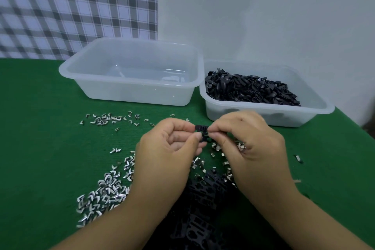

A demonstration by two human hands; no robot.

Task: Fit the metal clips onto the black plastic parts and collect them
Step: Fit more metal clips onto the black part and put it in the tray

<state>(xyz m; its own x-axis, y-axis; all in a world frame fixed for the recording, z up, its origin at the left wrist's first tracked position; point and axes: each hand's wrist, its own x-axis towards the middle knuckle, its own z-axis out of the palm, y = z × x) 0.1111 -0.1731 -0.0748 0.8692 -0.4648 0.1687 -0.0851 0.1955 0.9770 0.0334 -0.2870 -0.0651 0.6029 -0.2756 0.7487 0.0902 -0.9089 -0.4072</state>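
A person is working at a green table (40, 128), with both hands raised just above its middle. The left hand (168, 148) is pinching one end of a small black part (201, 130) between thumb and curled fingers. The right hand (245, 142) is pinching the other end the same way, so the part is hanging between the two sets of fingertips, clear of the table. Held at both ends like this, it is probably being steadied for a clip to be pushed on (whether a clip is already sitting under the right thumb cannot be told).

Loose clips (103, 193) are lying in a thick drift toward the near left edge. Thinner scatters are lying under the hands and farther back, all within easy reach. A heap (203, 207) of black parts is sitting at the near edge between the forearms, likely the stock waiting for clips.

Along the far edge two pale tubs are standing side by side, rims meeting or nearly so. The left tub (129, 91) is showing no parts inside, while the right tub (263, 113) is carrying a mound of black pieces (249, 89). Standing just beyond the hands, they are probably serving as collecting bins.
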